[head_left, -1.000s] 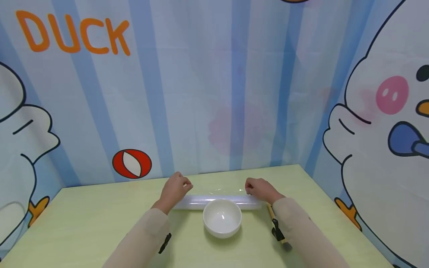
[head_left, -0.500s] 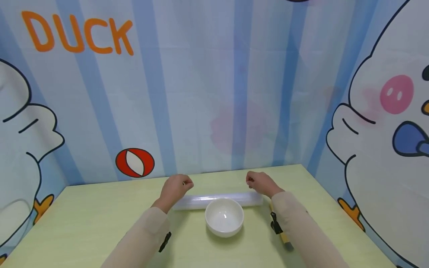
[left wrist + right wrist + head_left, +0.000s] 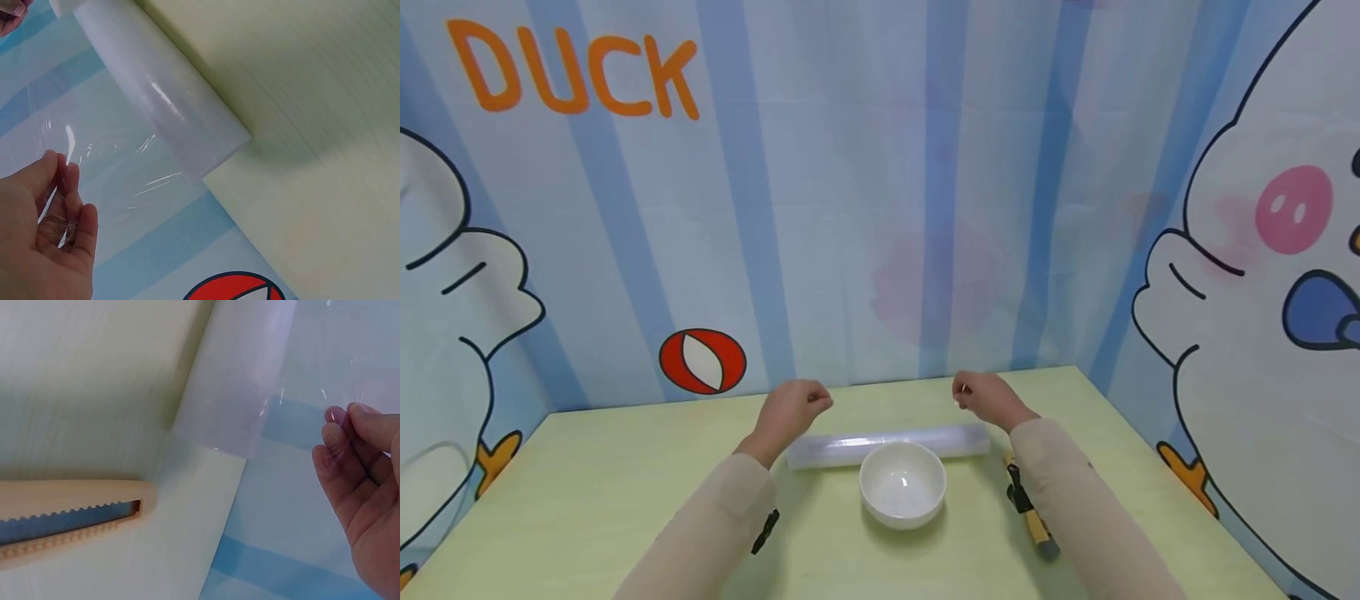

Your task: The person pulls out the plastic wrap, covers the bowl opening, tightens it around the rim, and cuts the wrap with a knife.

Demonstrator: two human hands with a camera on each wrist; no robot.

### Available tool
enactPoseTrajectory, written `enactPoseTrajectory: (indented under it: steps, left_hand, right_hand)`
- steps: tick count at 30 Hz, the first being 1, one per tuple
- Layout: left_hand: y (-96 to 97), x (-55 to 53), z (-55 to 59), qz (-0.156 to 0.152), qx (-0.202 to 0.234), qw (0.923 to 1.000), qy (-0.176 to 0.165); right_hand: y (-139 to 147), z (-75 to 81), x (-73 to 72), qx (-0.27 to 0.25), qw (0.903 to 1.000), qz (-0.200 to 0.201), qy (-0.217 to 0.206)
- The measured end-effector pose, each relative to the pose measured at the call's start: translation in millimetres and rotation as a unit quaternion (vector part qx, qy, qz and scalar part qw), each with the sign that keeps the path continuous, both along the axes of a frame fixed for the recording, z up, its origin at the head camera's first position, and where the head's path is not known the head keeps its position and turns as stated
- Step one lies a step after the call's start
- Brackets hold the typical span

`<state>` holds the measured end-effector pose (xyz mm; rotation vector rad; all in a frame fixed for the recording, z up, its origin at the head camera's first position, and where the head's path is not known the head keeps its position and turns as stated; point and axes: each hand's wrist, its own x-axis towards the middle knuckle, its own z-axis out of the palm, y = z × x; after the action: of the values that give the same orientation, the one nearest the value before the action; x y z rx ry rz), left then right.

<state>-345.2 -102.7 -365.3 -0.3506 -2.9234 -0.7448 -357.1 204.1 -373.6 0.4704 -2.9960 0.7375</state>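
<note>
A roll of clear cling film (image 3: 827,450) lies across the table behind a white bowl (image 3: 902,487). My left hand (image 3: 790,412) pinches the film's loose edge beyond the roll's left end; in the left wrist view, the thin sheet (image 3: 119,181) stretches from the roll to the fingers (image 3: 47,169). At the roll's right end, my right hand (image 3: 988,398) pinches the same sheet between thumb and fingers (image 3: 359,415). Both hands are raised slightly above the table, apart from the bowl. The bowl has nothing visible inside.
A yellowish box-cutter-like tool (image 3: 1037,529) with a toothed slot (image 3: 75,519) lies near my right sleeve (image 3: 1075,492). A striped blue curtain (image 3: 850,208) stands behind the pale yellow table (image 3: 625,500), with a duck print (image 3: 1247,375) at the right.
Both hands have risen a little and moved slightly away from me, holding the film edge. The roll's right end lies less covered by my right hand. The bowl stays in place.
</note>
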Motion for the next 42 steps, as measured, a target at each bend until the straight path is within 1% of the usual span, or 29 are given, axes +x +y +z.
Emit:
enactPoseTrajectory:
  steps: [2,6,9,12,15,18,21,23,26,29,34,37,42]
  left_hand:
    - [-0.8,0.0,3.4,0.000,-0.002,1.0000,0.003]
    - [-1.2,0.0,10.7,-0.004,0.000,0.9998,0.017]
    - [-1.5,-1.0,14.8,-0.012,0.001,0.9995,0.028]
    - [-2.4,-1.3,17.7,-0.014,-0.002,0.9994,0.031]
    - [-3.7,-1.2,20.1,-0.009,-0.002,0.9994,0.032]
    - [-3.9,-1.2,22.5,-0.012,0.003,0.9995,0.028]
    - [-4.9,-1.3,26.5,-0.014,-0.005,0.9996,0.025]
    - [-5.7,-1.5,30.0,-0.013,-0.010,0.9995,0.027]
    - [-6.8,-2.2,35.3,-0.013,-0.014,0.9989,0.042]
    - [-6.3,-1.5,37.7,-0.022,-0.009,0.9985,0.048]
    - [-5.5,2.7,39.9,-0.035,-0.021,0.9982,0.043]
    - [-6.6,4.5,47.4,-0.039,-0.032,0.9976,0.047]
    - [-9.1,4.4,60.3,-0.050,-0.041,0.9965,0.054]
  right_hand:
    - [0.2,3.9,-0.1,-0.007,1.0000,0.006,-0.001]
    - [1.3,11.3,-0.4,-0.014,0.9999,0.003,-0.002]
    - [2.3,16.4,-0.8,-0.017,0.9999,-0.003,0.002]
    - [2.4,20.6,-1.2,-0.020,0.9998,0.002,0.008]
    - [2.1,22.3,-1.5,-0.025,0.9995,0.008,0.016]
    - [1.9,21.8,-1.2,-0.030,0.9994,0.002,0.018]
    - [1.2,21.9,-1.1,-0.036,0.9992,0.000,0.016]
    - [0.7,23.6,-1.5,-0.038,0.9991,0.005,0.016]
    - [0.9,28.2,-1.9,-0.038,0.9988,0.015,0.025]
    - [3.5,33.1,0.5,-0.034,0.9989,0.018,0.029]
    - [7.5,40.7,8.0,-0.015,0.9992,0.029,0.023]
    - [6.9,47.4,9.5,-0.006,0.9991,0.035,0.024]
    - [6.4,56.5,6.2,-0.002,0.9985,0.044,0.031]
